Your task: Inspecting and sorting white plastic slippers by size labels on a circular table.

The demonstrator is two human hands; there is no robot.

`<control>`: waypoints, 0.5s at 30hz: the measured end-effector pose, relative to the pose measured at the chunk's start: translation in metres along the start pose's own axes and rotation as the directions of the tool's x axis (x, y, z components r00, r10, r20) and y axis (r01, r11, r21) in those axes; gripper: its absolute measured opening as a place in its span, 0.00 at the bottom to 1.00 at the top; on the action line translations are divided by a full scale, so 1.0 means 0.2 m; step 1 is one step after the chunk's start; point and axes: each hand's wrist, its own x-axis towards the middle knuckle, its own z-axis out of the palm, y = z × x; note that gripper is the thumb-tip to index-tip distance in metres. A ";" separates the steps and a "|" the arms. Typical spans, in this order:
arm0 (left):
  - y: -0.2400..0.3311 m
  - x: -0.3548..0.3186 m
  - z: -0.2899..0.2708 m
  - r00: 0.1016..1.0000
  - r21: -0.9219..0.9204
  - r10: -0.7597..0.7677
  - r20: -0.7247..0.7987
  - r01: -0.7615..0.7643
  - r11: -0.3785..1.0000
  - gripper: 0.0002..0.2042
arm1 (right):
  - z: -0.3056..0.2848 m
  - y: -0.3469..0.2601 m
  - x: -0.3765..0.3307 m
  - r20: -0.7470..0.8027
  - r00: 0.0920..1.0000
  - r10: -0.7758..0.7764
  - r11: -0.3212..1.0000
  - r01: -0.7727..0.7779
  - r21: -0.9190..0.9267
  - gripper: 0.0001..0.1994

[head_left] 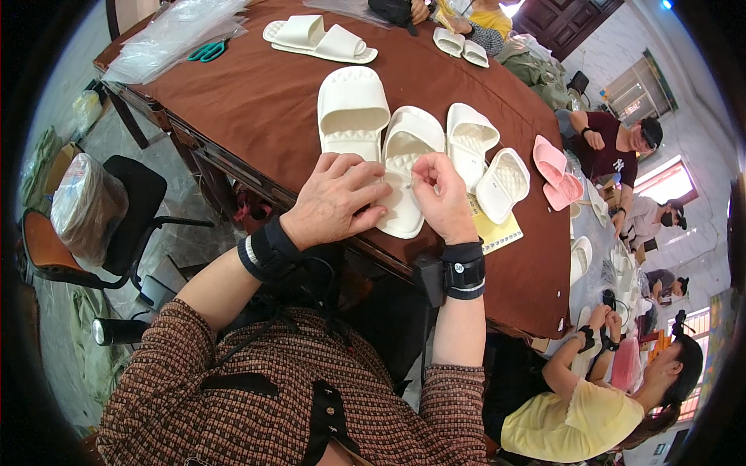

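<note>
On the brown tablecloth in front of me lies a cream slide slipper (353, 105), and a second cream slipper (402, 213) sits close on its right. My left hand (338, 194) rests across the heel end of the first one, fingers loosely spread and holding nothing I can see. Over the second slipper, my right hand (443, 194) has thumb and fingertips pinched together. Whatever they may hold is too small to make out. Just right of that hand are two more cream slippers, one upright in line (468, 144) and one angled (503, 186).
A yellow spiral notebook (499, 231) lies partly under the angled slipper. Farther off are another cream pair (318, 39), teal scissors (208, 51), clear plastic bags (167, 39) and pink slippers (553, 171). Co-workers sit around the tables; a chair (128, 210) stands left.
</note>
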 end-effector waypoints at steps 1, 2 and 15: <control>0.00 0.00 0.00 1.000 0.000 0.000 0.001 0.000 1.000 0.15 | 0.00 0.00 0.00 0.001 1.000 0.000 1.000 0.000 0.001 0.10; 0.00 0.00 0.00 1.000 0.000 0.000 0.003 0.000 1.000 0.15 | -0.01 0.00 0.00 0.016 0.999 0.031 0.999 -0.032 0.021 0.10; -0.01 -0.01 0.00 1.000 -0.001 0.009 -0.008 -0.009 1.000 0.15 | -0.07 0.02 0.00 0.051 0.984 0.169 0.977 -0.160 -0.143 0.05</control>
